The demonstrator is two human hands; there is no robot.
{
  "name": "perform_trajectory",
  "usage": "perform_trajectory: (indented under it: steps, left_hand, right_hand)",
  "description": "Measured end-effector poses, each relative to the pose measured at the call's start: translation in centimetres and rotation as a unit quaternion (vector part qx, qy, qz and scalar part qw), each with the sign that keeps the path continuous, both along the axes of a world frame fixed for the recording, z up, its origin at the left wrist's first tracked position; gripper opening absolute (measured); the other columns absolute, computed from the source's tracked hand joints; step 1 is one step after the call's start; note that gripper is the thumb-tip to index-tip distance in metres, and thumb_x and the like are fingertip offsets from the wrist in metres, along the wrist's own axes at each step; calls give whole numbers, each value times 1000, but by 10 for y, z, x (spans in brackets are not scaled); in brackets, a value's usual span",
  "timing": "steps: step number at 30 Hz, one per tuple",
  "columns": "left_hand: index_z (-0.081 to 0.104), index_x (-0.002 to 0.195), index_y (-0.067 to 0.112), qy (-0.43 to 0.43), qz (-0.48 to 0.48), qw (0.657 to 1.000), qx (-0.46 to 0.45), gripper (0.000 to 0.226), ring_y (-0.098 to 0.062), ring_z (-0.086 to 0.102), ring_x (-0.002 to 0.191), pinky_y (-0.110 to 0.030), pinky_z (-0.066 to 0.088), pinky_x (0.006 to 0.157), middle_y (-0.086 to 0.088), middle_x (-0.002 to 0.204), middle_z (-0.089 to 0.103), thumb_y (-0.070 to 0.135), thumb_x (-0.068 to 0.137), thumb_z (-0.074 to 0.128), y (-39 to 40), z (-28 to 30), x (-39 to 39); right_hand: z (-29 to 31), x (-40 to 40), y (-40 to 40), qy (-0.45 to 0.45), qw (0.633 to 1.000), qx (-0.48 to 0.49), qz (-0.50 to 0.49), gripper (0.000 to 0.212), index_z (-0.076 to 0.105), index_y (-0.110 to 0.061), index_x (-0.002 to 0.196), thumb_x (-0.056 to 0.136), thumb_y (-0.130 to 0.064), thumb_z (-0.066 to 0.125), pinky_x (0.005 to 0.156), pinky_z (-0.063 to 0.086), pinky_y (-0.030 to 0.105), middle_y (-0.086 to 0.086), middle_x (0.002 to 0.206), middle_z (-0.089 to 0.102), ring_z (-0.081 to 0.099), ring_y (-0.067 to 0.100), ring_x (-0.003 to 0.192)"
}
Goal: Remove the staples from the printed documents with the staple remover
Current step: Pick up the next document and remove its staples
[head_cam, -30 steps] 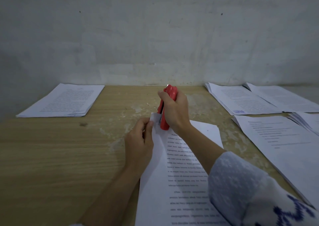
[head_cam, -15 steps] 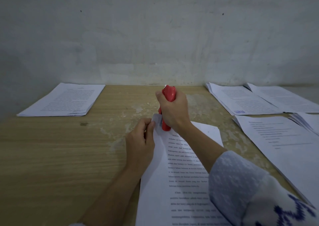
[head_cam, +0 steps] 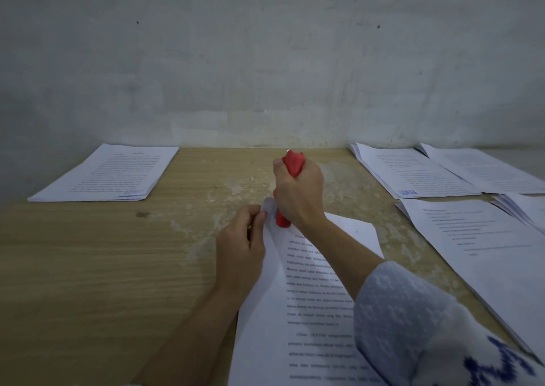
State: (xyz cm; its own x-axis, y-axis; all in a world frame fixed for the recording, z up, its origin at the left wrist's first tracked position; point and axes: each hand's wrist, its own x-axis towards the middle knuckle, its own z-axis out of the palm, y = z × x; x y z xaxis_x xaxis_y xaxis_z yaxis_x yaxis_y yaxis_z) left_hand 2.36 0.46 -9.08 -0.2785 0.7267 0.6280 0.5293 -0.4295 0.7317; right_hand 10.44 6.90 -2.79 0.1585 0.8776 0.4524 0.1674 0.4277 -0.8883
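A printed document (head_cam: 306, 306) lies on the wooden table (head_cam: 103, 267) in front of me. My left hand (head_cam: 240, 250) pinches its lifted top-left corner. My right hand (head_cam: 298, 192) is wrapped around a red staple remover (head_cam: 292, 164), held nearly upright with its lower end pressed at that corner. The staple itself is hidden behind the tool and my fingers.
A stack of printed pages (head_cam: 109, 173) lies at the far left of the table. Several more documents (head_cam: 413, 170) lie spread along the right side, one (head_cam: 483, 247) close to my right arm. A grey wall (head_cam: 265, 61) closes off the back.
My right hand has tilted the red remover slightly more upright over the corner. The left hand keeps its pinch on the paper.
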Motion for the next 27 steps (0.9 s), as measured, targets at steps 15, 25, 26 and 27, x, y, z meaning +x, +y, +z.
perform_trajectory:
  steps: [15, 25, 26, 27]
  left_hand:
    - [65, 91, 8, 2, -5, 999, -43, 14, -21, 54, 70, -25, 40, 54, -7, 67, 63, 13, 93, 51, 5, -5, -7]
    - [64, 86, 7, 2, 5, 996, -86, 15, -25, 56, 66, -22, 39, 57, -13, 73, 65, 12, 93, 51, 7, -5, -10]
    - [63, 85, 7, 4, 6, 996, -88, 16, -25, 56, 66, -21, 39, 57, -14, 73, 64, 12, 93, 51, 7, -5, -11]
    - [63, 85, 7, 6, 6, 996, -90, 16, -26, 56, 67, -22, 39, 58, -14, 73, 64, 13, 93, 51, 8, -5, -11]
  right_hand:
    - [8, 9, 2, 75, 976, -145, 147, 14, 45, -9, 93, 94, -23, 43, 55, 47, 33, 11, 67, 55, 53, 20, 55]
    - [-12, 60, 57, -505, 861, -12, 67, 21, 53, -28, 92, 89, -49, 51, 78, 44, 35, -5, 80, 52, 50, 16, 76]
    - [-17, 67, 60, -579, 812, -44, 63, 28, 54, -29, 100, 88, -54, 48, 87, 43, 41, -3, 87, 52, 51, 19, 85]
    - [-22, 73, 61, -626, 774, -79, 58, 36, 52, -31, 111, 87, -58, 45, 95, 38, 48, 2, 97, 53, 50, 25, 97]
